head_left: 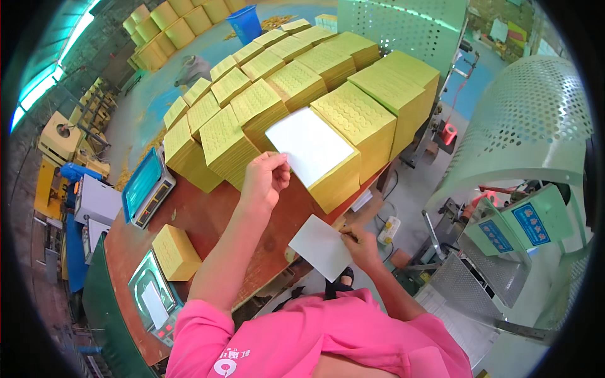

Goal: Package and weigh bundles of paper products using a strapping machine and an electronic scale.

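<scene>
A bright white sheet of paper (310, 143) lies on top of a stack of yellow paper (337, 187) at the near edge of the piles. My left hand (263, 179) is closed, its thumb and fingertips pinching the sheet's left edge. Lower down, in front of my body, my right hand (363, 246) grips a second, greyish-white sheet (321, 247) by its right edge. That sheet hangs tilted beyond the edge of the red-brown table (214, 217). Several more stacks of embossed yellow paper (255, 101) stand close together behind the near stack.
A small yellow stack (175, 253) sits on the table beside a scale (151, 299), with another scale (148, 189) farther left. A perforated green machine guard (517, 126) stands to the right, above a metal machine. A blue bin (245, 25) and yellow rolls (165, 28) are far back.
</scene>
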Demonstrator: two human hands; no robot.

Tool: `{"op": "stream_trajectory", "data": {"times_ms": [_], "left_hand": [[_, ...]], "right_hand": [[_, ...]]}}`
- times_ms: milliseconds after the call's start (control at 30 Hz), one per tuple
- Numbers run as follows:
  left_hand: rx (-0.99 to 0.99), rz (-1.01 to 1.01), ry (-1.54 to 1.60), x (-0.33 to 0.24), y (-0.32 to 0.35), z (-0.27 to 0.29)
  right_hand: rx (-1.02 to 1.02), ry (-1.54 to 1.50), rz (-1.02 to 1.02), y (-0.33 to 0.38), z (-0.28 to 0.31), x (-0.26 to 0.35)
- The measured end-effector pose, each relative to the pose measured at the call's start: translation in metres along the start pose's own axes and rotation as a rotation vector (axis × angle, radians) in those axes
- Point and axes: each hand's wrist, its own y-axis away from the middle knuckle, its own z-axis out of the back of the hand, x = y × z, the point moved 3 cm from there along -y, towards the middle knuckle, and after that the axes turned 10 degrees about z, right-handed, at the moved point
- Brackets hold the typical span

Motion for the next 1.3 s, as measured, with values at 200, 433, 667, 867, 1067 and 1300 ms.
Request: {"op": "stream_trajectory", "data": {"times_ms": [200, 433, 667, 867, 1067, 1300], "left_hand": [[-0.133, 0.058, -0.143, 0.001, 0.001, -0.005], [-0.156, 0.07, -0.194, 0.002, 0.006, -0.011], [-0.184, 0.074, -0.321, -0.002, 0.01, -0.009], [-0.299, -0.074, -0.533, -0.02, 0.004, 0.001], [-0.431, -0.244, -0.716, -0.026, -0.014, 0.003], [-0.315, -0.357, -0.724, -0.028, -0.026, 0.001]], "right_hand": [[0.027, -0.045, -0.082, -0.007, 0.011, -0.013], [0.074, -0.143, -0.038, -0.003, 0.006, -0.01], [0.078, -0.12, -0.082, -0.009, 0.022, -0.022], [0.079, -0.516, -0.278, -0.01, 0.035, -0.029], [0.067, -0.609, -0.302, -0.008, 0.04, -0.037], [0.062, -0.565, -0.338, -0.01, 0.034, -0.038]]}}
